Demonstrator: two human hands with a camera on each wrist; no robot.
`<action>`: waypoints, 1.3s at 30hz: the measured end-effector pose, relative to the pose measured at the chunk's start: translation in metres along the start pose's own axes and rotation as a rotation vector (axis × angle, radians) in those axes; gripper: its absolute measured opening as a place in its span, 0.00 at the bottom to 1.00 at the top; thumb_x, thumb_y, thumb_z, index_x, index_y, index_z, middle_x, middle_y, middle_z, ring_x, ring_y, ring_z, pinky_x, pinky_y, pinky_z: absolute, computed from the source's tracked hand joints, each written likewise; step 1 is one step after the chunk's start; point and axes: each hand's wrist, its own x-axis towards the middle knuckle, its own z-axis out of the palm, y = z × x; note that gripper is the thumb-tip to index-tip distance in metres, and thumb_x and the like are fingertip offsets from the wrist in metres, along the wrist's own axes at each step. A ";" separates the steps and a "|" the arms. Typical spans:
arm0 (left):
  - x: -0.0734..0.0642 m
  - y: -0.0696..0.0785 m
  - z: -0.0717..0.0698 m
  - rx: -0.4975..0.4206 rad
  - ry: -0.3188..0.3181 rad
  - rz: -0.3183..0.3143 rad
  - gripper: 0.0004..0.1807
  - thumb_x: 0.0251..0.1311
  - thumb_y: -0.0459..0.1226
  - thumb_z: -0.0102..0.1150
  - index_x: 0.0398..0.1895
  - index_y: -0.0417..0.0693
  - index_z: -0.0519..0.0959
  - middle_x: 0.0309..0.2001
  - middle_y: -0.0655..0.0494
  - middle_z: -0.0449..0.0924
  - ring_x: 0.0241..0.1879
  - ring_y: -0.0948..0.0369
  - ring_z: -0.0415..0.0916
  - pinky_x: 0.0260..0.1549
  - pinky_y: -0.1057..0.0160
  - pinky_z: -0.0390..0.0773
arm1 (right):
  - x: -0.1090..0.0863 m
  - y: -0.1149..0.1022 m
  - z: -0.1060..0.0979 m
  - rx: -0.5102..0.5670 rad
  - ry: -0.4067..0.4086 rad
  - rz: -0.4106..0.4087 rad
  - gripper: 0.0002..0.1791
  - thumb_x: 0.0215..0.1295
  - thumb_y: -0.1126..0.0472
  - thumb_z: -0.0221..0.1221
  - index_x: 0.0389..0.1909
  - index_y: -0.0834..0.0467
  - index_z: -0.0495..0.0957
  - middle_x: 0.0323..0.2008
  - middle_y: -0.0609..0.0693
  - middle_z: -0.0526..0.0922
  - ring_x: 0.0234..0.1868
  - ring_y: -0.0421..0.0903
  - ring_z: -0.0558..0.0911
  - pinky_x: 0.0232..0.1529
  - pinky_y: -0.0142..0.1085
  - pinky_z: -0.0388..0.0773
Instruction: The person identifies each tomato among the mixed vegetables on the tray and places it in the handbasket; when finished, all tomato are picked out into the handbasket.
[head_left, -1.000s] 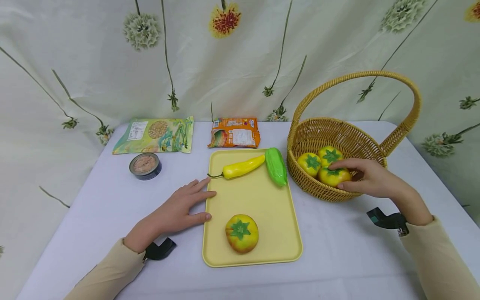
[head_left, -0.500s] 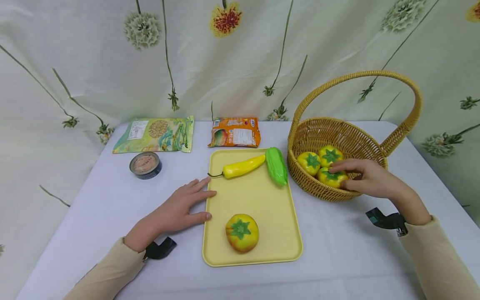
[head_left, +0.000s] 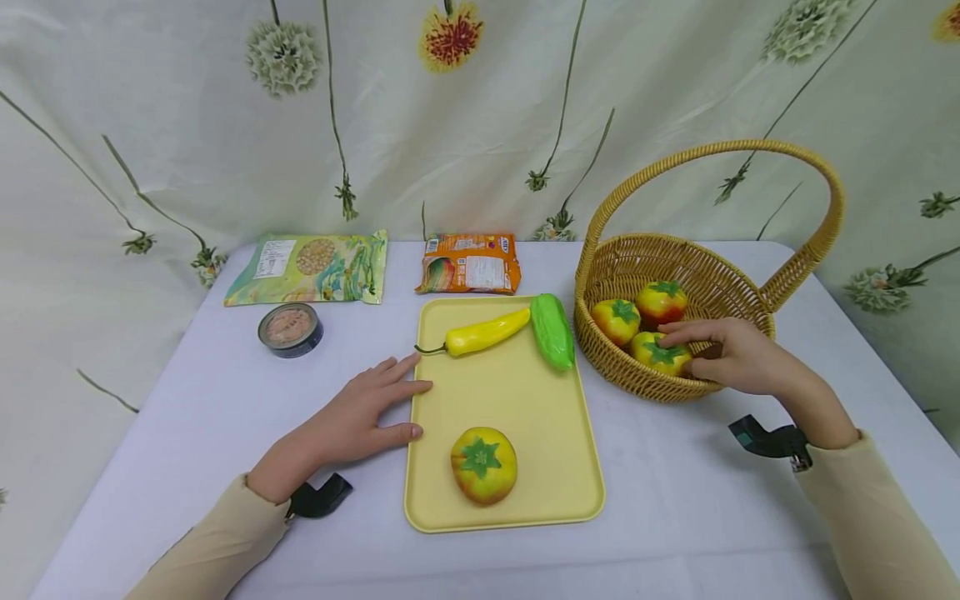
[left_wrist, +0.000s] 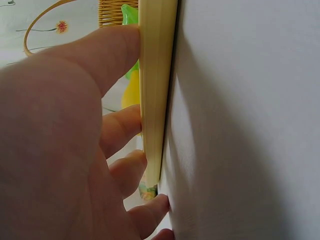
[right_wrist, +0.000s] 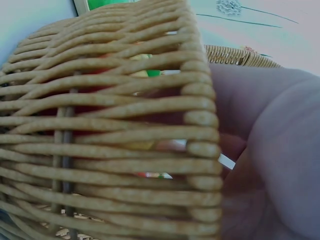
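Observation:
At the left edge of the yellow tray (head_left: 517,454) rests my left hand (head_left: 363,412), fingers loosely spread and fingertips touching its rim. My right hand (head_left: 738,357) reaches over the wicker basket's (head_left: 637,385) near rim, with thumb and fingers around the front yellow persimmon (head_left: 663,360). Behind it in the basket lie a yellow-red persimmon (head_left: 611,324) and a redder persimmon (head_left: 660,312). Another persimmon (head_left: 483,479) sits on the tray near its front. In the right wrist view, the basket weave (right_wrist: 115,125) hides most of the fruit and the right fingertips.
A yellow chili pepper (head_left: 483,335) and a green pepper-like vegetable (head_left: 552,333) lie at the tray's far end. Behind stand an orange packet (head_left: 468,265), a green packet (head_left: 311,271) and a round tin (head_left: 291,330). The basket's tall handle (head_left: 708,152) arches above it.
The two rear persimmons in the basket have rolled and show redder sides. The front one has shifted slightly left, and the right thumb covers less of it. The left hand stays put.

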 end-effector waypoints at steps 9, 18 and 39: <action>0.000 0.000 0.000 -0.004 0.005 0.007 0.33 0.64 0.54 0.65 0.71 0.54 0.74 0.81 0.47 0.56 0.79 0.34 0.49 0.73 0.28 0.53 | -0.001 -0.001 0.001 -0.021 0.012 -0.027 0.19 0.61 0.73 0.65 0.53 0.60 0.84 0.55 0.63 0.84 0.54 0.60 0.82 0.50 0.52 0.86; 0.001 -0.002 0.001 0.005 -0.001 0.004 0.34 0.64 0.54 0.65 0.71 0.55 0.74 0.81 0.48 0.55 0.79 0.35 0.49 0.73 0.28 0.53 | -0.003 0.001 -0.003 0.007 0.026 -0.031 0.18 0.62 0.72 0.65 0.54 0.62 0.82 0.55 0.66 0.84 0.55 0.63 0.83 0.50 0.53 0.86; 0.001 -0.003 0.001 -0.004 0.004 0.018 0.33 0.64 0.53 0.65 0.70 0.53 0.74 0.81 0.47 0.55 0.79 0.35 0.49 0.73 0.28 0.53 | -0.007 0.009 -0.012 0.024 0.111 -0.085 0.20 0.61 0.73 0.67 0.55 0.64 0.82 0.54 0.65 0.85 0.45 0.22 0.78 0.40 0.20 0.80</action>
